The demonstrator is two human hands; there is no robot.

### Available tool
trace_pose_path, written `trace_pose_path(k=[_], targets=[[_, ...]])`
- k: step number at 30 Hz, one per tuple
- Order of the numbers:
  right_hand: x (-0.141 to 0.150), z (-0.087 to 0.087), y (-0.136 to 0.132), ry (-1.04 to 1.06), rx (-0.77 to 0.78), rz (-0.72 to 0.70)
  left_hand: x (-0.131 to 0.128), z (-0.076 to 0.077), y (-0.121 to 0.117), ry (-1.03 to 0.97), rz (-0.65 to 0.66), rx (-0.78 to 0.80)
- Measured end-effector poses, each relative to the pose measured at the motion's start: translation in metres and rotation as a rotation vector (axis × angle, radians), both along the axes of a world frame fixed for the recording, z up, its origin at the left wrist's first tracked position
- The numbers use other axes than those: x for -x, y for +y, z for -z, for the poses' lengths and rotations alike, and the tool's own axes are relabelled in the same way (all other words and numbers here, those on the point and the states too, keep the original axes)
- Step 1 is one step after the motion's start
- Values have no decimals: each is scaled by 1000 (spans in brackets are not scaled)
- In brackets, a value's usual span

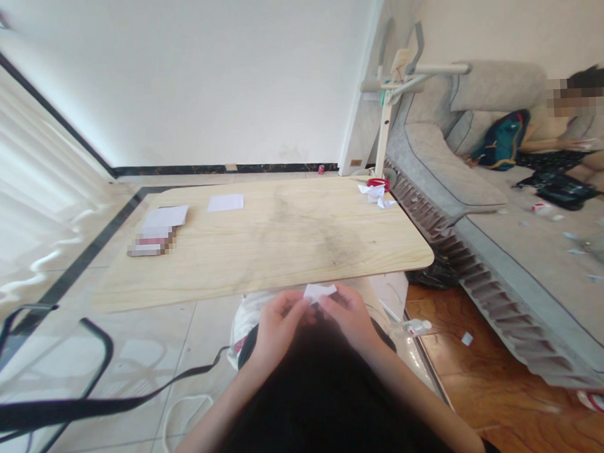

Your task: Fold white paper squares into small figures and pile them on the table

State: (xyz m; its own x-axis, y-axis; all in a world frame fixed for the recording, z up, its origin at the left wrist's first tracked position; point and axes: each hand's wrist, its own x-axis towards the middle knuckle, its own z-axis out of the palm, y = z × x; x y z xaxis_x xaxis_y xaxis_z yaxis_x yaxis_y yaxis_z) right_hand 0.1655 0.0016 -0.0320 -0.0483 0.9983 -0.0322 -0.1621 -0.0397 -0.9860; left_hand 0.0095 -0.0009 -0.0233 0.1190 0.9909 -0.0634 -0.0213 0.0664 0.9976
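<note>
A black garment [329,392] is nearest. Just past it, the left hand [283,317] and right hand [349,312] pinch a small white paper [319,291] between their fingers, beside the near edge of the bench [253,245]. Farther on, a stack [164,218] topped with paper lies near the left edge, a sheet [225,202] near the far edge, and red-handled scissors [380,182] beside folded paper [372,193] at the far right corner.

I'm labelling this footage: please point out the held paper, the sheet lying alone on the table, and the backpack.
Held paper [319,291]: head view, middle of its white face.
Lone sheet [225,202]: head view, centre of its upper side.
Backpack [503,139]: head view, middle of its body.
</note>
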Motion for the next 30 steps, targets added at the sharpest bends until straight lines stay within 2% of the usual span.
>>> trace_pose_path(k=[4, 6, 7, 11, 14, 20, 30], targets=[[0, 2, -1, 24, -26, -23, 0, 3, 0, 15, 19, -13], [0, 2, -1, -5, -25, 9, 1, 4, 0, 118, -4, -86], [0, 3, -1, -26, -28, 32, 2, 4, 0, 203, -44, -172], [-2, 2, 0, -140, -73, 112, 7, 4, 0, 534, -212, -682], [-2, -2, -1, -261, -104, 124, 9, 2, 0, 657, -149, -815], [0, -10, -7, -469, -166, 95, 10, 1, -1, 674, -44, -713], [-3, -12, -8, -429, -191, 28, 11, 2, -3, 475, 38, -407]])
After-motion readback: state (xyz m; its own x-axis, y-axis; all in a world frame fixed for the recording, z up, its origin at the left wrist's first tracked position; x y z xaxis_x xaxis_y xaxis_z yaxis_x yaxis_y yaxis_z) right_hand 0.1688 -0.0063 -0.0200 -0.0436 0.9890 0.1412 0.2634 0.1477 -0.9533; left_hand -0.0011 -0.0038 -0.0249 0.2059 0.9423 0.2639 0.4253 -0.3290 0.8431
